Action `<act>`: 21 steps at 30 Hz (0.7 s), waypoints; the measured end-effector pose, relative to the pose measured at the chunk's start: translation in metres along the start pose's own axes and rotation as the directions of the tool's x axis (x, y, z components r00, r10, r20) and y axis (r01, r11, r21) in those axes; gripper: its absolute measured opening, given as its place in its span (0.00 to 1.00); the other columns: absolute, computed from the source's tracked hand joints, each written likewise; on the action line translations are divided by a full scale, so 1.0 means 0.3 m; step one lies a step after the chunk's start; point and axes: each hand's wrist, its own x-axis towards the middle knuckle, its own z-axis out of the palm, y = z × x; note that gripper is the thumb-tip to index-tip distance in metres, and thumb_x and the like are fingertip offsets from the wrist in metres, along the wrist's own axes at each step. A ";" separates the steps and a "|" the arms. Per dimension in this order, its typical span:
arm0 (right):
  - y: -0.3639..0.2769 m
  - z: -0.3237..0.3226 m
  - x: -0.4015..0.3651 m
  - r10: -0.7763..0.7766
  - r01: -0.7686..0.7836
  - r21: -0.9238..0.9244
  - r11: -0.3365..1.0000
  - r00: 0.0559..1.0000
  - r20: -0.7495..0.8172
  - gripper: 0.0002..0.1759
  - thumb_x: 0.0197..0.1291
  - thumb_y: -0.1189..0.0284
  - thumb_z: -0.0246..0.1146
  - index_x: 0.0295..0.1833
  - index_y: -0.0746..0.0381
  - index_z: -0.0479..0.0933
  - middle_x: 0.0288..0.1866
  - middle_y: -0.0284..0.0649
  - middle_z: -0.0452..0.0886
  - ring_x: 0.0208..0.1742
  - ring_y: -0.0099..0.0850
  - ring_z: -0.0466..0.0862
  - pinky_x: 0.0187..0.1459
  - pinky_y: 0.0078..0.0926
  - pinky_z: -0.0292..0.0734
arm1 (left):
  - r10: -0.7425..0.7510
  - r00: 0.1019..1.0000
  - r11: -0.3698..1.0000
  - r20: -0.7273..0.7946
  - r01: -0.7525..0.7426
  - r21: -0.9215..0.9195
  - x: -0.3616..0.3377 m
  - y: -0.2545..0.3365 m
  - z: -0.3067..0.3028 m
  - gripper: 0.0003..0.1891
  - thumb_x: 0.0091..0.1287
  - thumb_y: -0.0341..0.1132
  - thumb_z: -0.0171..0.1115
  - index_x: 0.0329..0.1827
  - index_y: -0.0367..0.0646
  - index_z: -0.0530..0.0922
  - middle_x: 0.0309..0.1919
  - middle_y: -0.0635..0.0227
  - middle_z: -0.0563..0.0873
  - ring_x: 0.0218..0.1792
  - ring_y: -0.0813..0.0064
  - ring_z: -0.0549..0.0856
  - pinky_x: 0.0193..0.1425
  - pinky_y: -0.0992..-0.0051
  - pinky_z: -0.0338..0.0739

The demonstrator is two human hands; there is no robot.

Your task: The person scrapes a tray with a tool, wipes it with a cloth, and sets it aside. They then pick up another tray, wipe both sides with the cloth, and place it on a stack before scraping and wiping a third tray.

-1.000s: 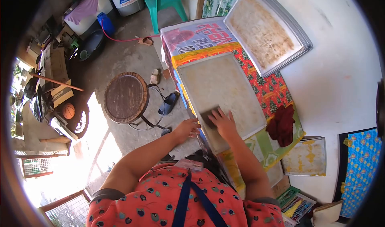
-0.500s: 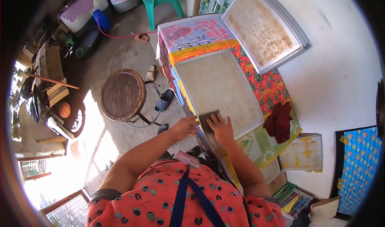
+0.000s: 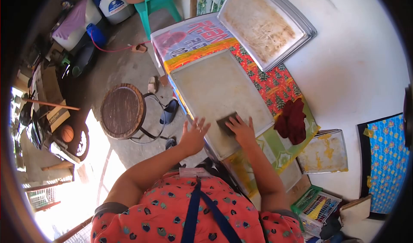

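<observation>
Left hand [image 3: 192, 135] has let go of the tray's near edge since a second ago. Back then it was curled against the rim, now it's open with the fingers fanned out, just off the near left corner of the big tray [image 3: 215, 84]. Can't tell if it's touching the rim or just floating beside it. Right hand [image 3: 241, 130] hasn't really gone anywhere. It lies flat, fingers stretched out and a bit apart, palm down on a dark scrub pad [image 3: 226, 123], not pinching it, more like pressing it onto the metal. That pad sits on the near end of the big tray, close to the near right edge. The tray lies flat on a table [image 3: 275, 86] covered in a busy patterned cloth, red with little trees on the wall side. A second, browner tray [image 3: 262, 24] is at the far end, tilted up against the white wall. A dark red rag [image 3: 293, 120] is bunched on the cloth just right of the big tray. Further right, lower down, there's a smaller tray [image 3: 325, 152] with yellow stains, and a box of paints [image 3: 319, 207] near it. Off to the left on the concrete floor stands a round wooden stool [image 3: 122, 111], well apart from the table, with a dark slipper [image 3: 170, 110] between the two.
</observation>
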 end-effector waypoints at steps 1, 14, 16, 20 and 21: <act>0.041 0.006 -0.107 0.003 -0.003 0.006 1.000 1.000 0.019 0.28 0.57 0.77 0.52 0.62 0.42 0.72 0.68 0.26 0.70 0.71 0.31 0.65 0.67 0.67 0.50 | 0.019 0.999 1.000 0.028 -0.020 0.020 0.002 0.001 0.009 0.35 0.60 0.37 0.57 0.73 0.45 0.58 0.73 0.51 0.57 0.74 0.50 0.54 0.69 0.36 0.49; 0.197 -0.006 0.119 -0.027 0.025 0.041 0.999 0.998 0.053 0.29 0.57 0.79 0.50 0.64 0.42 0.71 0.68 0.27 0.70 0.72 0.32 0.64 0.67 0.68 0.50 | 0.019 0.965 0.997 0.261 -0.038 0.068 0.029 -0.003 0.009 0.33 0.62 0.33 0.50 0.74 0.46 0.58 0.75 0.60 0.55 0.75 0.59 0.53 0.69 0.32 0.43; 0.230 -0.025 -0.052 -0.012 0.010 0.011 1.000 0.986 0.165 0.29 0.57 0.79 0.51 0.63 0.41 0.72 0.68 0.25 0.70 0.72 0.30 0.64 0.68 0.67 0.49 | 0.026 0.960 0.996 0.279 -0.048 0.071 0.034 -0.004 -0.002 0.33 0.61 0.33 0.51 0.74 0.47 0.58 0.75 0.60 0.55 0.75 0.59 0.53 0.69 0.33 0.43; 0.285 -0.040 -0.311 0.093 -0.103 0.018 0.995 0.952 0.292 0.31 0.56 0.79 0.52 0.63 0.39 0.71 0.69 0.24 0.68 0.73 0.29 0.63 0.68 0.66 0.48 | 0.064 0.950 0.988 0.306 -0.103 0.112 0.042 -0.023 -0.003 0.34 0.62 0.37 0.55 0.73 0.48 0.59 0.74 0.59 0.58 0.74 0.58 0.56 0.68 0.35 0.48; 0.292 -0.017 -0.295 0.106 -0.112 0.010 0.994 0.959 0.261 0.31 0.56 0.79 0.52 0.64 0.40 0.71 0.69 0.24 0.68 0.73 0.29 0.63 0.68 0.66 0.48 | 0.089 0.944 0.983 0.317 -0.134 0.122 0.045 -0.029 -0.007 0.35 0.61 0.38 0.57 0.73 0.47 0.59 0.74 0.58 0.58 0.74 0.57 0.57 0.68 0.36 0.49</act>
